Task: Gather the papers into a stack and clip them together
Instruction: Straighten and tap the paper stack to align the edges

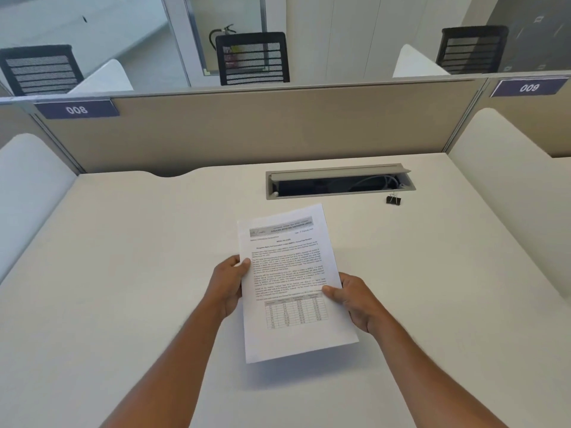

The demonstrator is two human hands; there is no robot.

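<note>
A stack of printed papers (pixel 290 273), with text and a table on the top sheet, is held above the middle of the white desk (pixel 123 273). My left hand (pixel 227 285) grips the stack's left edge with the thumb on top. My right hand (pixel 355 299) grips the right edge the same way. The sheets look aligned, slightly rotated clockwise. A small black binder clip (pixel 393 199) rests on the desk to the far right of the papers, just below the cable tray, apart from both hands.
An open grey cable tray (pixel 340 182) with wires is set into the desk at the back. Beige partitions (pixel 247 128) labelled 008 and 009 close the rear. White side dividers (pixel 500 180) flank the desk. Black mesh chairs (pixel 251 57) stand beyond.
</note>
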